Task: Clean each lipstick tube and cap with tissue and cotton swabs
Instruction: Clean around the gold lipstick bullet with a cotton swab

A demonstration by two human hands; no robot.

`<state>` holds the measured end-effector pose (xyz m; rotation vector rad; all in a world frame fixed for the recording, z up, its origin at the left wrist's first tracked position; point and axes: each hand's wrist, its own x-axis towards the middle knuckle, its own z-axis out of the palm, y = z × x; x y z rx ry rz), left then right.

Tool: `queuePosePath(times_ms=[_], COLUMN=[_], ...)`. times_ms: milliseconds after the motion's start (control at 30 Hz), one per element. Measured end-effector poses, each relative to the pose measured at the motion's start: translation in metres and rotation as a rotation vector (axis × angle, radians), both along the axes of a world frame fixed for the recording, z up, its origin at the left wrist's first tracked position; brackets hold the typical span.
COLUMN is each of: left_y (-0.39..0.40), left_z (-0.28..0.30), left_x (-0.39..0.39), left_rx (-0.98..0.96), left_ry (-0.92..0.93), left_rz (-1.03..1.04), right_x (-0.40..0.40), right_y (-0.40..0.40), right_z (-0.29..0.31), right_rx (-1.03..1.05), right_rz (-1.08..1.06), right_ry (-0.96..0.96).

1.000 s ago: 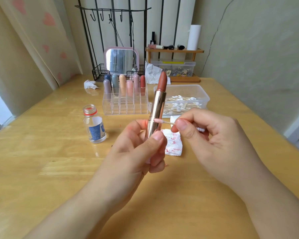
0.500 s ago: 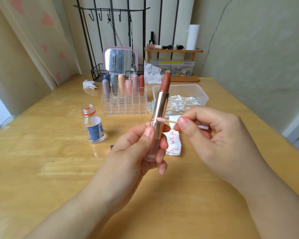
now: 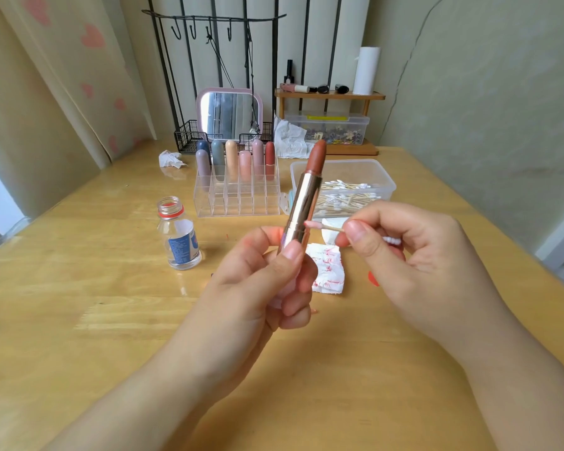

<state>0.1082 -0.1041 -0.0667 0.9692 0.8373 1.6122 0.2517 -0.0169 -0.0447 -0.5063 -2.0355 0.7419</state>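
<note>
My left hand [image 3: 258,288] grips the base of an uncapped lipstick tube [image 3: 303,203], rose-gold with a brown-red stick extended, held upright and tilted slightly right. My right hand [image 3: 411,265] pinches a cotton swab [image 3: 323,226] between thumb and forefinger; its pink-stained tip touches the metal tube's right side near the lower band. A folded tissue [image 3: 328,268] smeared with red lies on the table behind my hands.
A clear organizer [image 3: 238,196] holds several capped lipsticks. A clear box of cotton swabs [image 3: 372,180] stands to its right. An open small bottle [image 3: 179,236] stands at the left. A mirror [image 3: 230,115], wire rack, crumpled tissues and a wooden shelf lie at the back.
The lipstick has shifted slightly to the right and tilted in my left hand. The swab tip stays against the tube's side, rubbing near the lower band.
</note>
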Motion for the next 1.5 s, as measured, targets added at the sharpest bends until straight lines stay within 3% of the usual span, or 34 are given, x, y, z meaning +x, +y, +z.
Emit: queuePosePath(times_ms=[267, 500, 1033, 1500], left_y=[0.005, 0.01, 0.003, 0.008], left_z=[-0.006, -0.006, -0.006, -0.007], left_x=[0.001, 0.0, 0.0, -0.003], left_rx=[0.049, 0.047, 0.061, 0.042], left_ry=[0.023, -0.066, 0.083, -0.077], left_rz=[-0.034, -0.049, -0.019, -0.097], right_x=[-0.002, -0.002, -0.001, 0.001], right_y=[-0.002, -0.001, -0.001, 0.003], right_z=[-0.001, 0.0, 0.0, 0.0], right_rx=[-0.002, 0.004, -0.022, -0.058], right_rz=[0.036, 0.003, 0.023, 0.036], right_ry=[-0.011, -0.009, -0.026, -0.012])
